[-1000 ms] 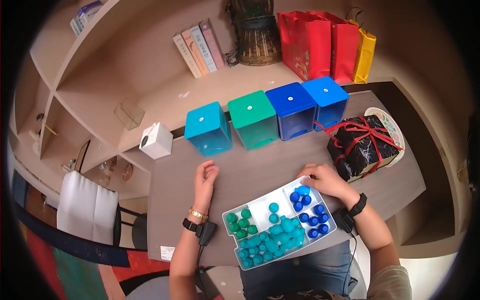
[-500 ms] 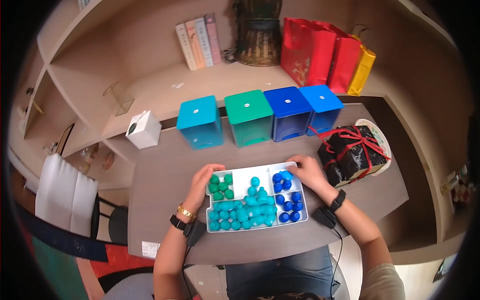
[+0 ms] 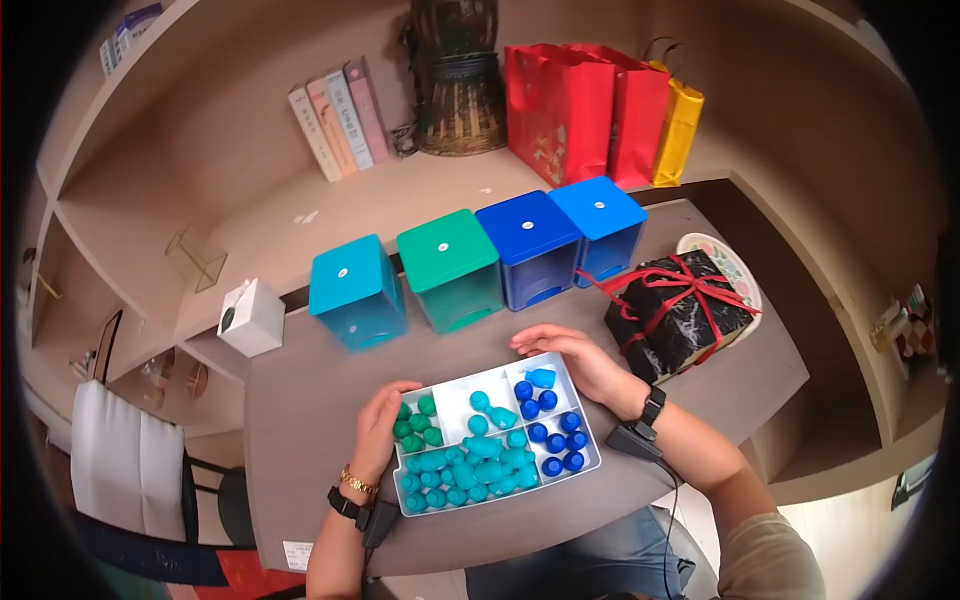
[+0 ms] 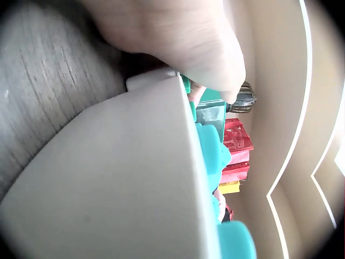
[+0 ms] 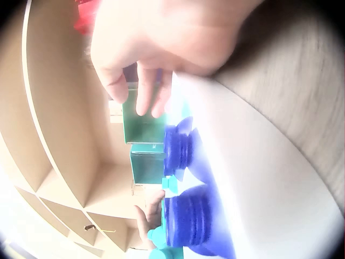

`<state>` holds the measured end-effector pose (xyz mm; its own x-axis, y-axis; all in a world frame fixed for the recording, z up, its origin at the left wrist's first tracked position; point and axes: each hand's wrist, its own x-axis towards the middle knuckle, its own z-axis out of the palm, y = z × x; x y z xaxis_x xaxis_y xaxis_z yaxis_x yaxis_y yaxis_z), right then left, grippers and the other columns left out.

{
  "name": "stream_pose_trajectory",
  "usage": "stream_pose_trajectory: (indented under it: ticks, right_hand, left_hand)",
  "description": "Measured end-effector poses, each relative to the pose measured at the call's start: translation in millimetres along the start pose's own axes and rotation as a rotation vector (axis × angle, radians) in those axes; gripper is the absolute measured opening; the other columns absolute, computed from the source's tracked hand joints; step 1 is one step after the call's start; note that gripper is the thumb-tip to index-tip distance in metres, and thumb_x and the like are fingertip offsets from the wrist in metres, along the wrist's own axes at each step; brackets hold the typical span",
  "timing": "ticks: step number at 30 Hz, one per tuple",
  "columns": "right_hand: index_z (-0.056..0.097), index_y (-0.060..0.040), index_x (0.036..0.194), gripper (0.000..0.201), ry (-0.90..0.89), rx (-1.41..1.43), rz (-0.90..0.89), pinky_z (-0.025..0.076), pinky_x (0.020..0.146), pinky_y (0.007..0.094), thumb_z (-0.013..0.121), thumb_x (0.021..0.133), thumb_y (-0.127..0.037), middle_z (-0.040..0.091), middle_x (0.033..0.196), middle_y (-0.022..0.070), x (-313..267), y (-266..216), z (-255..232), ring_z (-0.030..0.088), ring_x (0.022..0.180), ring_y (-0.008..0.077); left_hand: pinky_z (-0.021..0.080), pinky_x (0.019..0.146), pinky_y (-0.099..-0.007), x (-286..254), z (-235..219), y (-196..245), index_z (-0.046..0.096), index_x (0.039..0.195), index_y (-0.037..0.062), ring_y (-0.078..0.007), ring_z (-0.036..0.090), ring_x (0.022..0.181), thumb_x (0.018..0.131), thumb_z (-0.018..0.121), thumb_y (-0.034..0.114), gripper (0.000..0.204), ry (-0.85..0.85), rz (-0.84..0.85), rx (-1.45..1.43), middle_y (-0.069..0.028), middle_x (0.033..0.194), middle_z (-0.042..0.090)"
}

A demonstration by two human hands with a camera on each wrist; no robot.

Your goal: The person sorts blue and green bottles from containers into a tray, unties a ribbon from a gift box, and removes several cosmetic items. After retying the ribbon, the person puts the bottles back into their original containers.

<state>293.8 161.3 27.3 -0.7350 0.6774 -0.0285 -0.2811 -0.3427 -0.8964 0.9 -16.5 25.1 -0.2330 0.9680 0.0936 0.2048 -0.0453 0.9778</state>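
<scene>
A white divided tray (image 3: 455, 405) lies on the grey table in front of me. Green bottles (image 3: 427, 404) fill its back left compartment, and a pile of small teal bottles (image 3: 487, 447) covers the long front one. On its right side sit dark blue bottles (image 3: 571, 421), with a light blue bottle (image 3: 541, 378) lying among those behind. My left hand (image 3: 378, 425) rests along the tray's left side, fingers extended past the back corner. At the back right corner, my right hand (image 3: 590, 370) has its fingers reaching loosely over the rim and grips nothing.
Behind the tray stand a teal-lidded box (image 3: 345, 290), a green-lidded box (image 3: 455, 262), a dark blue one (image 3: 527, 240) and a light blue one (image 3: 600, 220). A black ribboned gift box (image 3: 690, 325) is at right, a white box (image 3: 253, 320) at left. Red bags (image 3: 560, 110) stand on the shelf.
The tray has moved from the table's front edge onto the table. My left hand came to its left side. My right fingers have loosened from the corner. A teal bottle in the back middle compartment tipped.
</scene>
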Motion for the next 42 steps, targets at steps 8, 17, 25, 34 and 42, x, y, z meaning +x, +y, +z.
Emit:
stream_pose_trajectory:
  ticks: [8, 17, 25, 34, 42]
  right_hand:
    - [0.067, 0.0032, 0.118, 0.049, -0.064, -0.038, -0.077, 0.042, 0.107, 0.0335, 0.052, 0.072, -0.004, 0.068, 0.123, 0.0117, 0, 0, -2, 0.057, 0.121, 0.0216]
    - [0.066, 0.0014, 0.113, 0.026, 0.083, -0.259, 0.036, 0.051, 0.091, 0.0256, 0.049, 0.093, 0.002, 0.068, 0.112, 0.0081, -5, 5, 8, 0.065, 0.100, 0.0132]
    - [0.066, -0.0010, 0.120, 0.024, 0.121, -0.238, -0.058, 0.047, 0.100, 0.0275, 0.062, 0.103, -0.018, 0.070, 0.119, 0.0092, -2, 9, 12, 0.062, 0.114, 0.0136]
    - [0.064, -0.0022, 0.122, 0.024, 0.099, -0.253, -0.053, 0.047, 0.101, 0.0277, 0.060, 0.103, -0.015, 0.068, 0.121, 0.0099, -4, 8, 11, 0.062, 0.115, 0.0138]
    - [0.065, -0.0015, 0.122, 0.026, 0.098, -0.246, -0.044, 0.047, 0.098, 0.0263, 0.062, 0.102, -0.018, 0.069, 0.119, 0.0092, -5, 8, 12, 0.062, 0.111, 0.0126]
  left_hand:
    - [0.045, 0.097, -0.0310, 1, -3, 3, 0.068, 0.120, 0.0024, -0.0178, 0.060, 0.111, 0.104, 0.056, 0.026, 0.031, -0.049, 0.048, 0.052, -0.0067, 0.116, 0.066]
    - [0.047, 0.096, -0.0325, 5, -2, 5, 0.068, 0.122, 0.0053, -0.0204, 0.062, 0.110, 0.095, 0.066, 0.012, 0.028, -0.085, 0.133, 0.219, -0.0085, 0.117, 0.065]
    - [0.049, 0.092, -0.0318, 5, 0, 6, 0.068, 0.121, 0.0052, -0.0203, 0.063, 0.107, 0.095, 0.071, 0.018, 0.029, -0.058, 0.147, 0.256, -0.0082, 0.115, 0.067]
    - [0.049, 0.095, -0.0335, 6, 1, 6, 0.068, 0.120, 0.0046, -0.0216, 0.063, 0.111, 0.099, 0.066, 0.018, 0.026, -0.055, 0.151, 0.262, -0.0093, 0.117, 0.067]
    - [0.047, 0.098, -0.0363, 5, -2, 2, 0.065, 0.127, 0.0056, -0.0272, 0.061, 0.115, 0.096, 0.069, 0.022, 0.035, -0.040, 0.196, 0.329, -0.0107, 0.121, 0.066]
